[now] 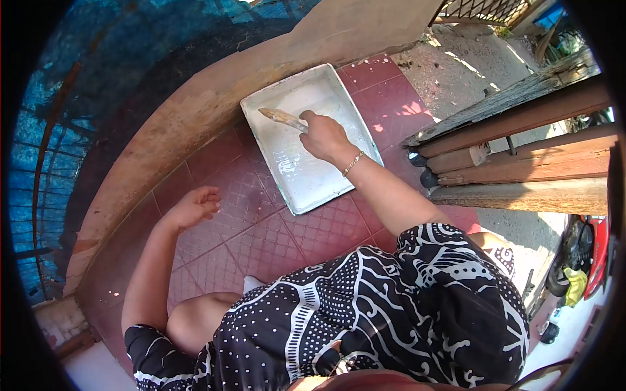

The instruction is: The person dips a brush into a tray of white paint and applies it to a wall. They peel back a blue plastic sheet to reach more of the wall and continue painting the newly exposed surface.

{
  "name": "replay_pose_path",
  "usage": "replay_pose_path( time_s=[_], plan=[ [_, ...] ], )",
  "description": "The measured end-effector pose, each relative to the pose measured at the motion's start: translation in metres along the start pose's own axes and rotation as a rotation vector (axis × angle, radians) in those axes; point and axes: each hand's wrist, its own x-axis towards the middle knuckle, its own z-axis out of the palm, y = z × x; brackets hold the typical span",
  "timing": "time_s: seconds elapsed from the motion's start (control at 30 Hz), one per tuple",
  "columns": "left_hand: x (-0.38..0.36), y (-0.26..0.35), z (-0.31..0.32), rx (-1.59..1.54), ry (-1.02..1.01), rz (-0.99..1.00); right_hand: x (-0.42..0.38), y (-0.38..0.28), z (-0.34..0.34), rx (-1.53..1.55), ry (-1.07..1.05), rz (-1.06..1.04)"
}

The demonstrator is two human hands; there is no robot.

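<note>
A white rectangular tray point(313, 186) with a greenish, worn rim lies on the red tiled floor. Over its middle, my right hand point(324, 139) is closed round a slim wooden-handled tool point(282, 118). The tool's pale brown, stained end points left across the tray, and its other end is hidden behind my hand. Bright glare and whitish streaks show on the tray's bottom. My left hand point(199, 205) hangs over the tiles, left of the tray's near corner, with nothing in it and its fingers loosely bent.
A low curved wall point(189, 111) runs behind the tray, with blue mesh-covered sheeting point(130, 58) beyond it. Stacked wooden beams point(521, 163) jut in at the right. A yellow cloth point(575, 287) hangs beside a red vehicle part point(598, 257) at the far right.
</note>
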Motion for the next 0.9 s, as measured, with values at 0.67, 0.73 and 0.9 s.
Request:
replay_pose_path(
  time_s=[0.67, 0.73, 0.9],
  plan=[
    [0.073, 0.127, -0.036, 0.070, 0.274, -0.070, 0.018, 0.038, -0.017, -0.024, 0.065, -0.077],
    [0.074, 0.141, -0.055, -0.199, 0.402, -0.018, 0.020, 0.035, -0.021, -0.026, 0.037, -0.130],
    [0.083, 0.167, -0.037, -1.316, 0.399, 0.296, 0.017, 0.023, -0.026, -0.073, 0.004, -0.215]
  ],
)
